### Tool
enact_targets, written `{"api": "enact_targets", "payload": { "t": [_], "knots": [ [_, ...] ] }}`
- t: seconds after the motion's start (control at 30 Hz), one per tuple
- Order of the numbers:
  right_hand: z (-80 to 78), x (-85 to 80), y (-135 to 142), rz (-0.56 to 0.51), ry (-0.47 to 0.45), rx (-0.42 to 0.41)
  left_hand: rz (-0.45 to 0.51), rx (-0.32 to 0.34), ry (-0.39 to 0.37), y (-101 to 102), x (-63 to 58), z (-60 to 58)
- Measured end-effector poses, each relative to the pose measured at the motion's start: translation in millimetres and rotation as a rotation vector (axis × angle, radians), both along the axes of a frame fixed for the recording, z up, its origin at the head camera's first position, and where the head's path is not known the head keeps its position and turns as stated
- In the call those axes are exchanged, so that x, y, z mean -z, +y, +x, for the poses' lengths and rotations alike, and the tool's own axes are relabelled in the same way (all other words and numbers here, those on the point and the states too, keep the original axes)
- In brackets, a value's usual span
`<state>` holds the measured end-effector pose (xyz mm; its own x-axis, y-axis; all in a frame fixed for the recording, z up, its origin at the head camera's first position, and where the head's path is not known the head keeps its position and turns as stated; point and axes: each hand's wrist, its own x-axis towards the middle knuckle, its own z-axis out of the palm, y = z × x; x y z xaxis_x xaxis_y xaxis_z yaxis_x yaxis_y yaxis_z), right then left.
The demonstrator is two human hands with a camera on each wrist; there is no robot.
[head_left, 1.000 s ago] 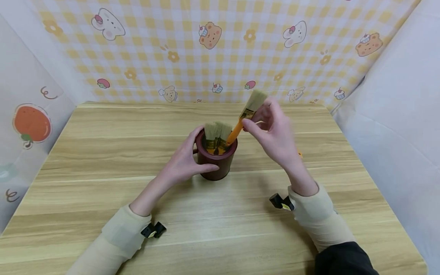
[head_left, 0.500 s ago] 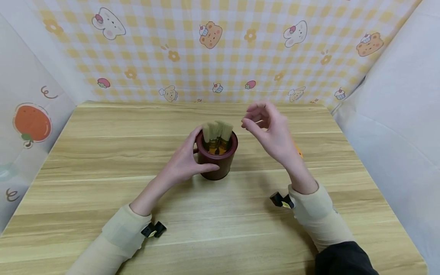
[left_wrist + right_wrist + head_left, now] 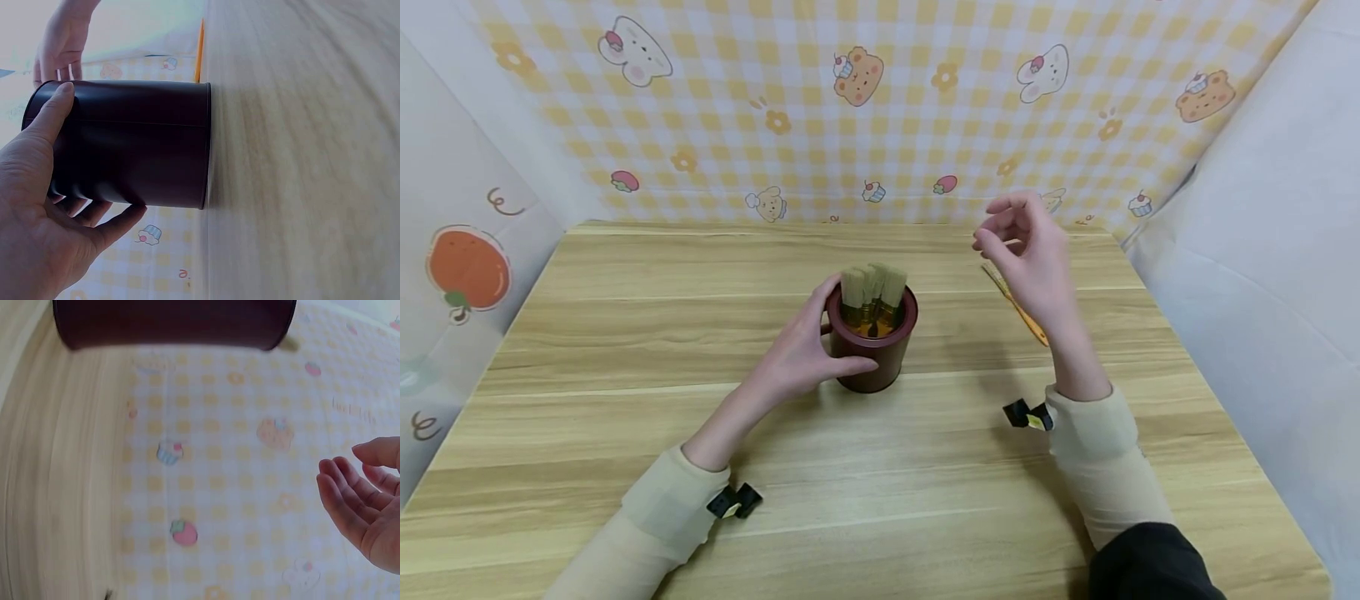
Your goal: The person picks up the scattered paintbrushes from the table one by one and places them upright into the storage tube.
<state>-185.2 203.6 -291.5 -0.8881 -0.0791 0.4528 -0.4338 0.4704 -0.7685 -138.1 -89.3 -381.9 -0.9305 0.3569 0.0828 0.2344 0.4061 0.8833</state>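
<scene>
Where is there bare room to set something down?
Free: table left of the left hand, and this side of the cup. Crowded: the cup that hand grips, and farther right, where the right hand hovers near a brush.

Mug (image 3: 889, 357) and brush (image 3: 1028, 321) on wooden table (image 3: 880, 483)

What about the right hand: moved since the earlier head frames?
Yes: in the head view, the right hand shifted right and up, away from the unmoved container.
</scene>
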Motion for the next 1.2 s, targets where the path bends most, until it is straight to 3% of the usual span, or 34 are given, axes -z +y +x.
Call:
{"api": "enact_targets", "payload": {
  "t": [0.23, 0.4, 0.77, 0.93, 1.2],
  "knots": [
    [-18.1, 6.8, 24.0, 0.166, -0.058, 0.116, 0.012, 0.006, 0.006, 0.0, -0.1, -0.3],
    [-28.9, 15.4, 39.8, 0.292, -0.156, 0.162, 0.011, 0.008, 0.001, -0.1, -0.2, -0.2],
    [-48.5, 37.0, 66.0, 0.615, -0.591, 0.050, 0.028, 0.016, 0.009, -0.5, 1.0, -0.7],
    [-52.4, 44.1, 71.1, 0.626, -0.665, 0.006, 0.022, 0.012, 0.002, -0.5, 0.8, -0.4],
    [-55.7, 51.5, 77.3, 0.634, -0.694, 0.003, 0.013, 0.007, -0.009, -0.3, 0.0, -0.2]
  ]
}}
